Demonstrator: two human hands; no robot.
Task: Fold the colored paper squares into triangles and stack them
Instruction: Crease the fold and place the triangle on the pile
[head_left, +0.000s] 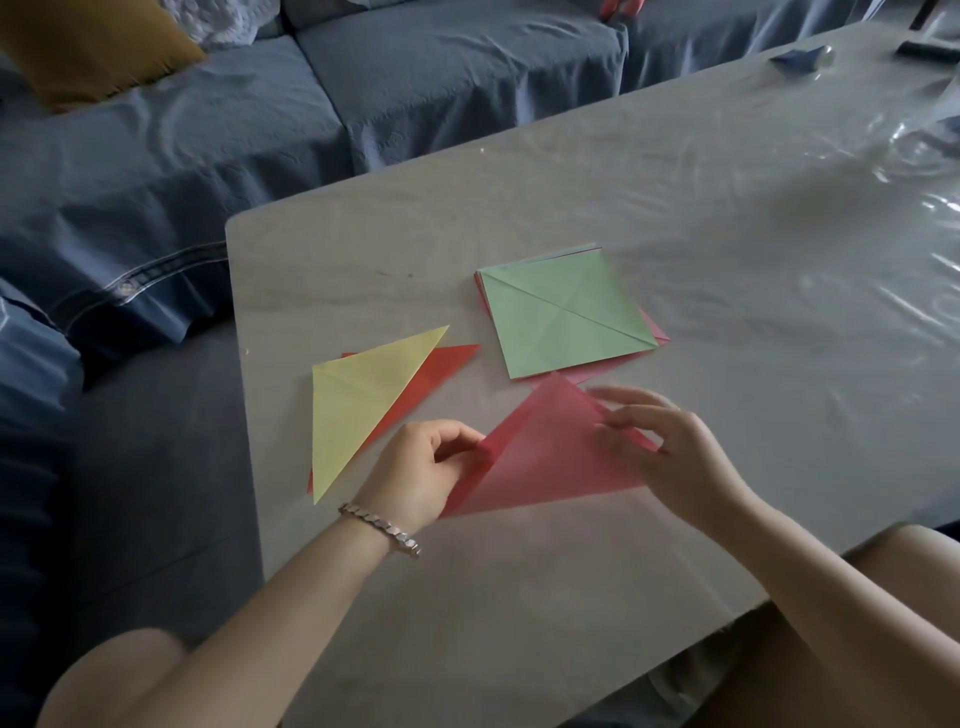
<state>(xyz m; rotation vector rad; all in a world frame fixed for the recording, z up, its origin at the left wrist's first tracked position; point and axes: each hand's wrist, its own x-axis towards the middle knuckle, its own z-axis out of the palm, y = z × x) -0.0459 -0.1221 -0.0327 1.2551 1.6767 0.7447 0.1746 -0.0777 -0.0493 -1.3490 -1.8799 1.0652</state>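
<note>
Two folded triangles (358, 395); one pink sheet (545, 457); one square stack (561, 317), perhaps four sheets.

Both bare forearms reach forward from the lower edge and converge. The left hand (415, 467), a silver bracelet (382, 527) on its wrist, curls its fingers and thumb round the left edge of a pink paper (545, 457). The right hand (670, 447) pinches the paper's right corner, its other fingers loosely spread.
</note>
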